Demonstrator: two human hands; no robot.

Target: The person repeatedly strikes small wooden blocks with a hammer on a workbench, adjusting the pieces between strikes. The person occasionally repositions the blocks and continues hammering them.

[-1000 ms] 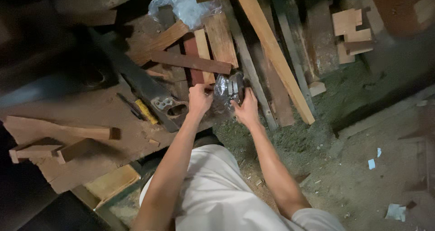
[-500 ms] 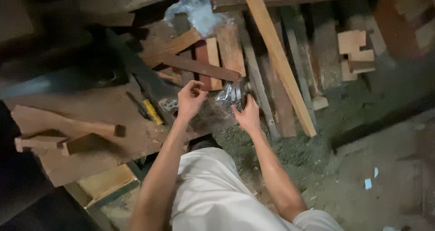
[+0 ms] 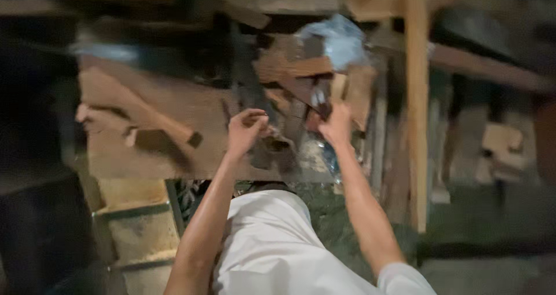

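Observation:
The view is motion-blurred. My right hand is raised over a pile of scrap wood and grips a small shiny crinkled plastic packet at its fingertips. My left hand is a short way to the left, over the edge of a flat brown board. Its fingers are curled together in a pinch, and I can make out nothing in them. The two hands are apart. A dark tool-like shape lies just right of the left hand, too blurred to name.
A long pale plank runs up the right side of the wood pile. Crumpled bluish plastic lies at the back. A shaped wooden piece rests on the board. Small wood blocks lie at right, and a yellowish box at lower left.
The left hand has let go of the shiny packet, moved left and closed into a pinch. The right hand keeps the packet. The camera has swung, shifting the scene right.

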